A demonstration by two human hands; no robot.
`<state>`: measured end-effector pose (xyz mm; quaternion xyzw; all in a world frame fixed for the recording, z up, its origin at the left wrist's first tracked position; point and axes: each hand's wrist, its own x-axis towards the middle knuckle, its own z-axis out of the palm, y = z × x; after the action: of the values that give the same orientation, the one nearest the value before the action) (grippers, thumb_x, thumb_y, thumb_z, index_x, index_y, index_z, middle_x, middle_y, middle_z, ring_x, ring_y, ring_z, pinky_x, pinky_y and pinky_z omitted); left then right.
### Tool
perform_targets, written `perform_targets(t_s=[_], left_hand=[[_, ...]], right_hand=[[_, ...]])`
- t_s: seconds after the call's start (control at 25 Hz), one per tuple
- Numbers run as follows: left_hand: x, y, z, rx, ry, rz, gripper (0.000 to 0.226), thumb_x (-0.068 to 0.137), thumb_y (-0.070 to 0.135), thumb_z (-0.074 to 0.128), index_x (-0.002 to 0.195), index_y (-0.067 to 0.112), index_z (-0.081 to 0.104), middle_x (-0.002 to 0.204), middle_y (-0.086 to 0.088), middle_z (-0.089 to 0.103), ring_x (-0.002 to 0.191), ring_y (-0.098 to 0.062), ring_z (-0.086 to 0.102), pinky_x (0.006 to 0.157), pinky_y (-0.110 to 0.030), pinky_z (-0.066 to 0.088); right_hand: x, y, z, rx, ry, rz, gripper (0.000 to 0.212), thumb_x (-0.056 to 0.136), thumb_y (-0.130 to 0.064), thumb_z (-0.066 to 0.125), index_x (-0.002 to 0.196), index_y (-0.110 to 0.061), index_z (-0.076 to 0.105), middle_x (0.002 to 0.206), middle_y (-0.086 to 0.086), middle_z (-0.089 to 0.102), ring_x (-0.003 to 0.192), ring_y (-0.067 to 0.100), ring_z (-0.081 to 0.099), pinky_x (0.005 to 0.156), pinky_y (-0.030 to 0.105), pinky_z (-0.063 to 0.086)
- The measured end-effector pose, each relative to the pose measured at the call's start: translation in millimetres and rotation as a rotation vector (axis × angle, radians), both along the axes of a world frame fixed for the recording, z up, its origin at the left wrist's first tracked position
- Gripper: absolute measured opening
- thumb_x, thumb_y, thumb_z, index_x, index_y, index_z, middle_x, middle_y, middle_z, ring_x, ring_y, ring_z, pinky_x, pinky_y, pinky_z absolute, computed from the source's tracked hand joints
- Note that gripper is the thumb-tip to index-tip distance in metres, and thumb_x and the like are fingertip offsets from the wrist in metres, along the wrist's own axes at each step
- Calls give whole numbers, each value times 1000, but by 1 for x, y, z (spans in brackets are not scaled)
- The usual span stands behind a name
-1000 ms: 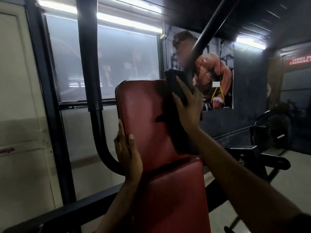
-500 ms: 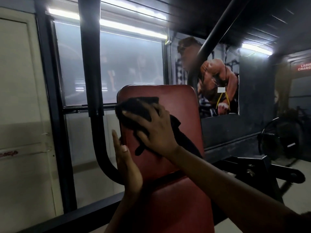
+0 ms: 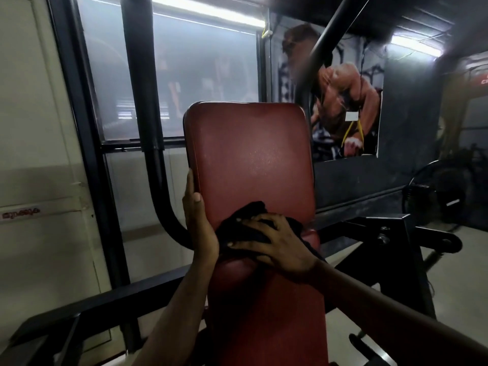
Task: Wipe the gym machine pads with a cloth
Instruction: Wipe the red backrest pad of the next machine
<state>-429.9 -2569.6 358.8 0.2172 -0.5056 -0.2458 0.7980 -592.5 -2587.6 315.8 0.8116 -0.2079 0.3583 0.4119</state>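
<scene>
The right hand lies flat over the black cloth, fingers spread wide and pressing it against the bottom edge of the red back pad — right where that pad meets the red seat pad below. The left hand grips the back pad's left edge, thumb on the front face (the other fingers are hidden behind it). A black frame tube stands just beside the pad's left edge — upright, curving at its foot.
</scene>
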Motion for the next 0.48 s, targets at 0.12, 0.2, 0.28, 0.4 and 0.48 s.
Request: perform_targets(t_s=[0.12, 0.2, 0.28, 0.4, 0.48], left_hand=[[-2, -5, -2, -23, -75, 127, 69, 73, 81, 34, 133, 47, 31, 136, 31, 35, 132, 5, 33, 110, -26, 28], [-3, -11, -5, -17, -82, 177, 71, 75, 81, 29, 136, 43, 28, 135, 34, 33, 130, 11, 31, 110, -22, 26], [-3, -12, -6, 1, -108, 196, 69, 77, 79, 25, 136, 44, 26, 133, 37, 31, 127, 18, 30, 108, -17, 26], [-4, -14, -9, -9, -105, 197, 68, 80, 75, 27, 139, 41, 24, 133, 38, 30, 126, 18, 31, 108, -19, 28], [-4, -14, -8, -9, -119, 218, 77, 74, 82, 26, 139, 40, 21, 132, 38, 28, 123, 22, 30, 103, -10, 27]], right_hand=[[-25, 3, 39, 0, -195, 14, 40, 85, -36, 48, 125, -36, 44, 133, 4, 35, 111, 26, 37, 92, 37, 38], [-37, -9, 92, 36, -440, -22, 43, 84, -31, 47, 127, -34, 44, 134, 6, 36, 114, 25, 36, 99, 35, 28], [-40, -25, 134, 84, -621, -79, 51, 79, -26, 46, 130, -34, 42, 133, 12, 44, 114, 27, 36, 102, 41, 30], [-24, -44, 139, 135, -763, -137, 59, 75, -27, 43, 132, -39, 36, 132, 17, 48, 114, 31, 38, 102, 47, 33], [-12, -42, 121, 139, -751, -135, 60, 74, -27, 44, 132, -40, 36, 135, 15, 46, 114, 34, 39, 100, 45, 32]])
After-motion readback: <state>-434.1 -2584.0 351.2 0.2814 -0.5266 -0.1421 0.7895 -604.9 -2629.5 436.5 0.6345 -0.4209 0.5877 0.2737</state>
